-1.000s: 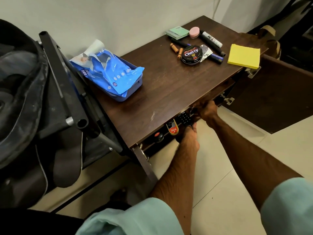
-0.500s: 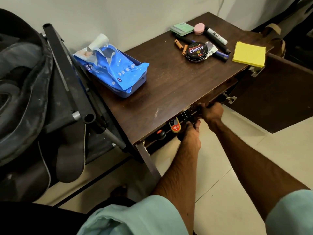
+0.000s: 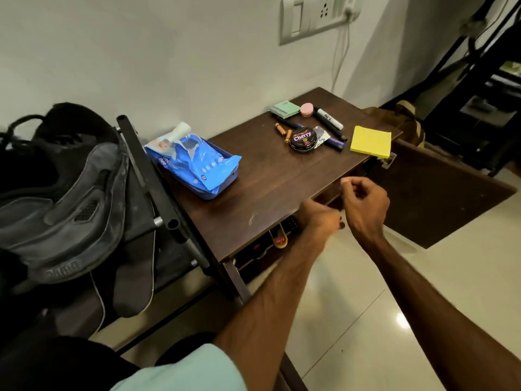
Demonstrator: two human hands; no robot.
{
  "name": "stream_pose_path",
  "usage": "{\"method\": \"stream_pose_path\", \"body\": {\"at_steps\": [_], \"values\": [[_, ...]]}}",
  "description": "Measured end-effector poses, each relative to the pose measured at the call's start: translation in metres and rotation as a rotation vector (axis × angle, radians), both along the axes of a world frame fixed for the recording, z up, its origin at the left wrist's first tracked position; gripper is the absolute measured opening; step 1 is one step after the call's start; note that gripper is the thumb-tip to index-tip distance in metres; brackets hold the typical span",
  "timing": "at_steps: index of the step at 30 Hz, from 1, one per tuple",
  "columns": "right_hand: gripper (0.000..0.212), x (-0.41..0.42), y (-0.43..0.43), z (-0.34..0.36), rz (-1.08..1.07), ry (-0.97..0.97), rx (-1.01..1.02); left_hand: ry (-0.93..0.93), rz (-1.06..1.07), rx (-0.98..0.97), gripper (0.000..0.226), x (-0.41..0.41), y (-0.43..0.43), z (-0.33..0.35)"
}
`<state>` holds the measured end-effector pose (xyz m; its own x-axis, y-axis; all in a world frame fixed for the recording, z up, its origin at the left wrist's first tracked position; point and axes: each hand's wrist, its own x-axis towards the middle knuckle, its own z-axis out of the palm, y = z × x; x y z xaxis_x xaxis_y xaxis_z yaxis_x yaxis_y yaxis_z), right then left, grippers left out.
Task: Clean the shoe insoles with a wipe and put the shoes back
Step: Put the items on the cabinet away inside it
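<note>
Both curled, empty: left hand (image 3: 321, 219), right hand (image 3: 364, 201); polish tin (image 3: 304, 139) reads "Cherry" (wipes pack (image 3: 194, 162) text blurred).

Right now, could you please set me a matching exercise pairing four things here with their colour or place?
Things:
1 wipes pack
2 polish tin
3 sticky notes
4 shoe

Colour or place:
a yellow
b on the rack
c in the tray
d beside the markers

Pairs: 1-c, 2-d, 3-a, 4-b.
</note>
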<state>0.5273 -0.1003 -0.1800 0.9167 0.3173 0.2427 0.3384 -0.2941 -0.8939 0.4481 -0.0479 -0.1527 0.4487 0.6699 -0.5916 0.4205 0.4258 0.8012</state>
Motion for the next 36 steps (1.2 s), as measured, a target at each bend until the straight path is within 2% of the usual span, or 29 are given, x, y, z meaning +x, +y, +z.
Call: {"method": "stream_pose_path", "body": {"at_steps": [2, 3, 7, 11, 16, 23, 25, 28, 31, 34, 36], "values": [[0.013, 0.006, 0.011, 0.02, 0.03, -0.07, 0.012, 0.038, -0.079, 0.249, 0.015, -0.003, 0.02, 0.022], [0.013, 0.009, 0.019, 0.026, 0.053, -0.1, -0.008, 0.01, -0.095, 0.324, 0.011, -0.008, 0.029, 0.033], [0.02, 0.03, 0.048, 0.039, 0.153, -0.187, -0.165, 0.012, -0.045, 0.458, 0.018, -0.018, 0.06, 0.041], [0.044, 0.054, 0.083, 0.041, 0.239, -0.344, -0.322, 0.031, -0.037, 0.566, 0.029, -0.015, 0.074, 0.036], [0.08, 0.074, 0.13, 0.047, 0.312, -0.386, -0.607, 0.012, -0.054, 0.577, 0.031, -0.01, 0.08, 0.032], [0.073, 0.083, 0.151, 0.039, 0.314, -0.455, -0.765, -0.01, -0.067, 0.531, 0.031, -0.009, 0.084, 0.029], [0.07, 0.085, 0.152, 0.038, 0.322, -0.434, -0.746, -0.031, -0.052, 0.493, 0.03, -0.008, 0.083, 0.031], [0.078, 0.084, 0.146, 0.037, 0.326, -0.393, -0.648, -0.027, -0.03, 0.472, 0.027, -0.008, 0.083, 0.031], [0.085, 0.071, 0.128, 0.036, 0.31, -0.335, -0.467, -0.035, 0.048, 0.459, 0.007, -0.012, 0.087, 0.033], [0.085, 0.052, 0.101, 0.036, 0.355, -0.322, -0.306, -0.019, 0.092, 0.388, 0.034, -0.013, 0.096, 0.036], [0.086, 0.038, 0.082, 0.036, 0.436, -0.342, -0.275, -0.008, 0.076, 0.267, 0.042, -0.013, 0.099, 0.038]]}}
